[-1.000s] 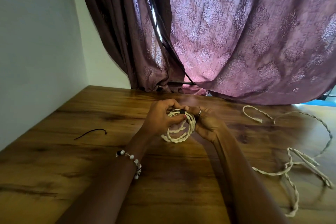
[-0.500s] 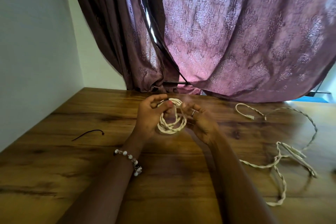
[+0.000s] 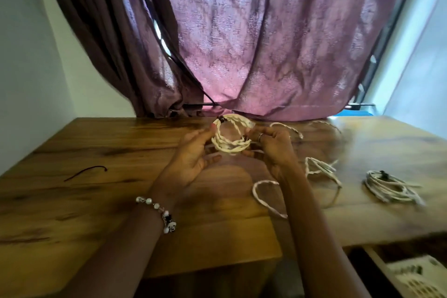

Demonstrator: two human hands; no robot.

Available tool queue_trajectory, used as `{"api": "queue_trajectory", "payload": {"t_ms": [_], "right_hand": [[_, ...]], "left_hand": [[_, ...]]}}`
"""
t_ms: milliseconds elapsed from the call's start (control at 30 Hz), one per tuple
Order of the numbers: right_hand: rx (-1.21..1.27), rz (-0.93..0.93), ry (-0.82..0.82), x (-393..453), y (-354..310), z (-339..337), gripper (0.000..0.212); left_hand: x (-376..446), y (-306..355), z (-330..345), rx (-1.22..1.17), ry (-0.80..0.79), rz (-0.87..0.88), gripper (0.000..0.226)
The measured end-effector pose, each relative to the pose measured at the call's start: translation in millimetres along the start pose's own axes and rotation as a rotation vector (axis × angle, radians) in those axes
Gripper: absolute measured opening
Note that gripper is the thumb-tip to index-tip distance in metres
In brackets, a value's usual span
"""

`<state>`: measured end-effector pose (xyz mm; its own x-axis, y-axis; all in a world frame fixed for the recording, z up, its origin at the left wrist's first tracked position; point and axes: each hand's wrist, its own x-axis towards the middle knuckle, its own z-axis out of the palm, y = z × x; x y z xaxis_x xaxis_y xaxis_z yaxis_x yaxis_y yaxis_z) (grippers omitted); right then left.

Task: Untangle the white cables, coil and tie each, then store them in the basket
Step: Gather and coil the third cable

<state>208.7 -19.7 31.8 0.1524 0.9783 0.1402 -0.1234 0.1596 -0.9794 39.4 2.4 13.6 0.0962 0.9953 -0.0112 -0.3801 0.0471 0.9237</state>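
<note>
Nearest the camera, at the lower right below the table (image 3: 72, 225) edge, a pale basket (image 3: 416, 278) waits, which suits dropping finished coils into it. Over mid-table, both hands hold one coil (image 3: 231, 136) of white cable raised off the wood. The left hand (image 3: 193, 152) pinches its left side at a dark tie (image 3: 220, 119), thumb against the strands, while the right hand (image 3: 273, 145) has fingertips closed on the right side, likely keeping the loops together for binding. Right of the hands, a loose cable (image 3: 319, 169) sprawls untied, and farther right a tied coil (image 3: 389, 185) lies flat, seemingly set aside for the basket. At far left lies a spare tie (image 3: 84, 173). Beyond, a curtain (image 3: 266, 43) hangs.
</note>
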Motion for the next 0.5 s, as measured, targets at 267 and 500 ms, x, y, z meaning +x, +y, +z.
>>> {"api": "queue_trajectory", "payload": {"t_ms": [267,500], "right_hand": [[0.027,-0.037,0.402,-47.3,-23.8,-121.3,0.006],[-0.067,0.065,0.814,-71.9,-4.4,-195.7,0.013]], "left_hand": [[-27.5,-52.5,93.2,0.682,-0.197,0.371,0.021],[-28.3,-87.7,122.2,1.560,-0.295,0.588,0.044]]}}
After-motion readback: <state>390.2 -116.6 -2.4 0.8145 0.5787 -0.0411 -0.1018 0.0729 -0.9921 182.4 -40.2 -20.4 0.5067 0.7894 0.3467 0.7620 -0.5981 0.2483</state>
